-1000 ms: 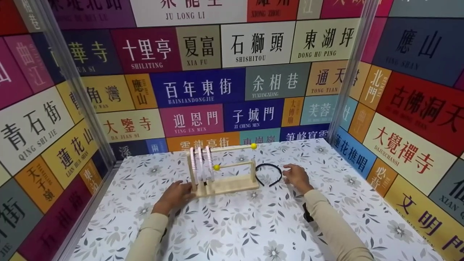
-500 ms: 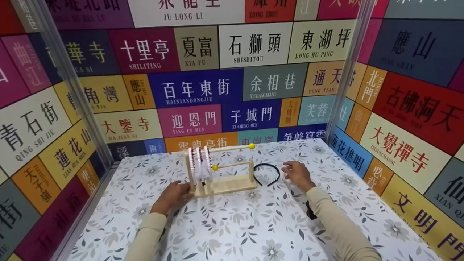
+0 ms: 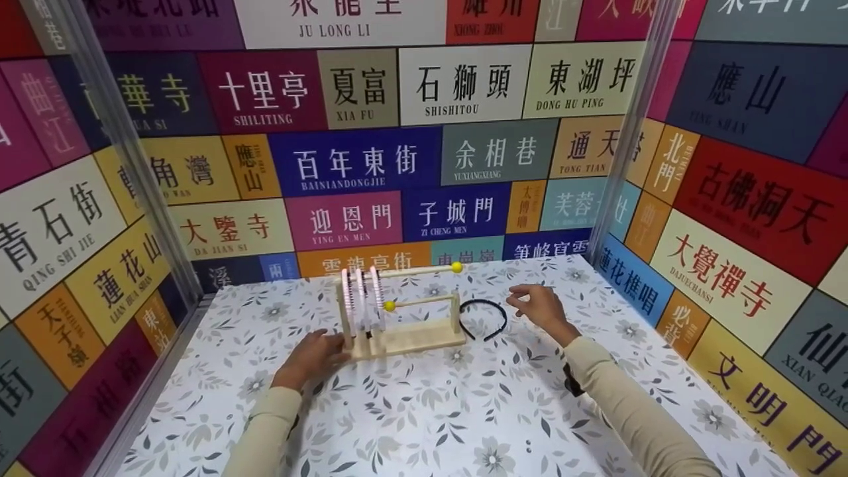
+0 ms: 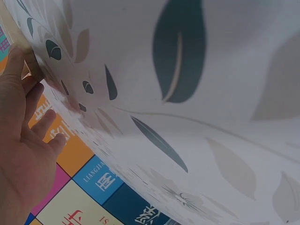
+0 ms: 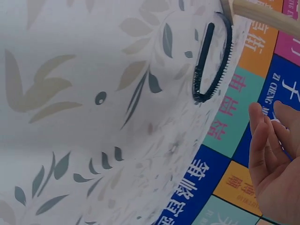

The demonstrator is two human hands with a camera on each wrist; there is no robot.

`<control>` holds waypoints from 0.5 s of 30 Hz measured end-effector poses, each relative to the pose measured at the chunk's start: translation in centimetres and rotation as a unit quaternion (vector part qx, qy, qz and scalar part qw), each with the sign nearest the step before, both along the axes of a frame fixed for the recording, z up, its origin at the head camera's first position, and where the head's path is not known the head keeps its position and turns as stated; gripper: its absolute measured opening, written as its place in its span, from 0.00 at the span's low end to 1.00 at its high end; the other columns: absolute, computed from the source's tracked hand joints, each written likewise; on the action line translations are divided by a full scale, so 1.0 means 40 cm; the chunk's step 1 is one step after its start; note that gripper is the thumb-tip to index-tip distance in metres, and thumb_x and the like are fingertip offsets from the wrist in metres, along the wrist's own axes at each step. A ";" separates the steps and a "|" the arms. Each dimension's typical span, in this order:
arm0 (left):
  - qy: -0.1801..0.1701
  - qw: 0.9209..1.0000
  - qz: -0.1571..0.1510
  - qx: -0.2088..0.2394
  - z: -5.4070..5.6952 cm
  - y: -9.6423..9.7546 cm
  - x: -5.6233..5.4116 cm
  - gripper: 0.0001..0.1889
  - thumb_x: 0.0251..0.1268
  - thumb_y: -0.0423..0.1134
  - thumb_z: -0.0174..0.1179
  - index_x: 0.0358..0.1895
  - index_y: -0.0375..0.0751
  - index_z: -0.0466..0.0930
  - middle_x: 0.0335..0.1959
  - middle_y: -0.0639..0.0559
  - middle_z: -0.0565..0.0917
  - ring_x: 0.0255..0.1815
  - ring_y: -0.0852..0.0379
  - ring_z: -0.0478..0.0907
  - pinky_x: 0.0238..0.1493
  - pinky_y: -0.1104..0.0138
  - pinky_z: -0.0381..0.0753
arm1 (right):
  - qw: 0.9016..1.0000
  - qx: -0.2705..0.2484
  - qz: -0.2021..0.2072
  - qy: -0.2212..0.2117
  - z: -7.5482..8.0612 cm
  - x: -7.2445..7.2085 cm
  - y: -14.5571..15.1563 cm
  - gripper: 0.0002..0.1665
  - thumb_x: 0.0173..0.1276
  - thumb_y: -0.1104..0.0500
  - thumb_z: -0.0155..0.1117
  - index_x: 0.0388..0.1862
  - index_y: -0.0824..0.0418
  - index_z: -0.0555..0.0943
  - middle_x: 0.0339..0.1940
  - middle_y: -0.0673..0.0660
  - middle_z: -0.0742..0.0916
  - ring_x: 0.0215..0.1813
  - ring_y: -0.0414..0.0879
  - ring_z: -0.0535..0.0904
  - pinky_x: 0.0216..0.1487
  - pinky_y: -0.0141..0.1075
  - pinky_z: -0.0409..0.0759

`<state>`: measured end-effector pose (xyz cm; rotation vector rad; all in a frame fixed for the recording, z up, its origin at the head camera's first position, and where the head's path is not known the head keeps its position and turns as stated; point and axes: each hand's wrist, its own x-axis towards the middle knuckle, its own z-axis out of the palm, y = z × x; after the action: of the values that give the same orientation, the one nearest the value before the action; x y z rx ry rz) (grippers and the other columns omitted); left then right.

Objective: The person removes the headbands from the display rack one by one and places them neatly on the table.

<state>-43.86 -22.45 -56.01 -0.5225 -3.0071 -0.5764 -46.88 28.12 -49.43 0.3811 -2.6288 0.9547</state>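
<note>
A wooden headband stand [image 3: 424, 336] has two horizontal rods, each tipped with a yellow ball [image 3: 457, 267]. Pale pink toothed headbands [image 3: 361, 298] hang on the upper rod, near the left post. My left hand [image 3: 313, 358] is at the stand's left end; in the left wrist view its thumb and fingers grip the wooden edge [image 4: 33, 65]. To the right of the stand, a black toothed headband [image 3: 505, 321] lies on the table, beside the right post. My right hand [image 3: 540, 308] hovers just right of it with loosely bent fingers, holding nothing.
The table [image 3: 411, 424] wears a white cover printed with grey leaves and flowers. Panels of coloured Chinese signs [image 3: 358, 159] rise behind it and on both sides, with clear corner strips [image 3: 619, 146] at the joins.
My right hand has risen slightly and drawn a little away from the black headband. The left hand keeps its place at the stand, while the head view has shifted slightly.
</note>
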 end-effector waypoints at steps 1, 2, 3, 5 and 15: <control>0.003 1.000 -0.001 -0.004 0.001 0.000 0.000 0.22 0.73 0.50 0.65 0.66 0.52 0.81 0.63 0.49 0.84 0.73 0.37 0.70 0.75 0.39 0.65 | 1.000 0.000 0.002 0.002 0.005 0.002 -0.005 0.19 0.74 0.58 0.69 0.59 0.66 0.85 0.49 0.64 0.91 0.32 0.57 0.90 0.23 0.37 0.80; 0.001 1.000 0.001 -0.007 0.003 0.000 0.001 0.22 0.73 0.51 0.65 0.67 0.52 0.81 0.63 0.49 0.84 0.73 0.37 0.70 0.75 0.39 0.64 | 1.000 0.001 0.005 0.005 0.011 0.005 -0.010 0.19 0.74 0.57 0.69 0.59 0.66 0.86 0.49 0.63 0.91 0.32 0.57 0.90 0.23 0.37 0.80; 0.004 1.000 0.001 -0.009 0.003 0.000 0.002 0.22 0.73 0.51 0.65 0.66 0.51 0.81 0.63 0.48 0.84 0.73 0.37 0.70 0.75 0.39 0.65 | 1.000 0.000 0.009 0.007 0.015 0.007 -0.015 0.19 0.74 0.57 0.69 0.59 0.66 0.86 0.49 0.63 0.91 0.32 0.57 0.90 0.23 0.37 0.80; 0.008 1.000 -0.001 -0.013 0.006 0.001 0.003 0.22 0.73 0.50 0.65 0.65 0.50 0.82 0.60 0.48 0.86 0.70 0.38 0.74 0.73 0.41 0.69 | 1.000 0.000 0.017 0.014 0.025 0.011 -0.026 0.19 0.74 0.57 0.70 0.59 0.65 0.86 0.49 0.62 0.91 0.31 0.55 0.90 0.21 0.36 0.79; 0.003 1.000 0.013 -0.018 0.012 0.010 0.007 0.23 0.71 0.51 0.67 0.67 0.54 0.82 0.55 0.54 0.87 0.60 0.47 0.80 0.66 0.47 0.77 | 0.999 0.009 0.037 0.030 0.074 0.030 -0.094 0.19 0.72 0.53 0.72 0.57 0.60 0.88 0.47 0.58 0.92 0.23 0.40 0.85 0.17 0.32 0.70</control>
<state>-43.58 -22.05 -55.52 -0.4852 -3.0177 -0.5200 -45.66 24.36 -46.47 0.5072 -2.5859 0.9291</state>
